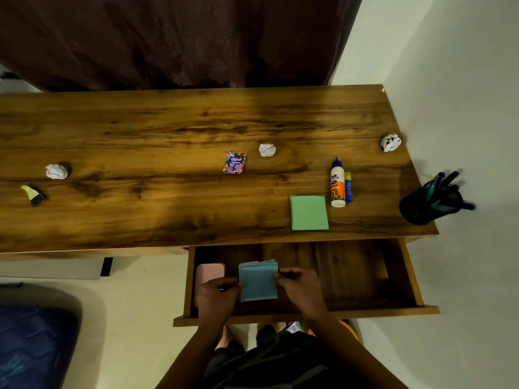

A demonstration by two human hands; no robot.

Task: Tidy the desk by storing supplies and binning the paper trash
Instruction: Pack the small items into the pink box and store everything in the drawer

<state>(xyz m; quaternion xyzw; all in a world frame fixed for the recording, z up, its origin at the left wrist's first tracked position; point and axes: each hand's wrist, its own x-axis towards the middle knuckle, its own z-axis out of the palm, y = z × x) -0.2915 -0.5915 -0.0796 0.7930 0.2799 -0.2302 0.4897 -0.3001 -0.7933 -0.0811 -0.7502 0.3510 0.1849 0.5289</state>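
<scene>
- Hands: left hand (216, 296) and right hand (302, 287) each pinch one side edge of one blue paper pad (258, 282), held over the open drawer (365, 276), likely for storing.
- Just left of the left hand: one pink item (210, 272) lies in the drawer.
- Beyond the hands, on the desk (168, 130): one green pad (309, 212), two glue containers (337, 183), three crumpled paper balls (267, 150), one pen holder (429, 204).

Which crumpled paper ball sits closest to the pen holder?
The paper ball at the desk's far right edge, showing dark marks; the other two lie mid-desk and far left.
</scene>
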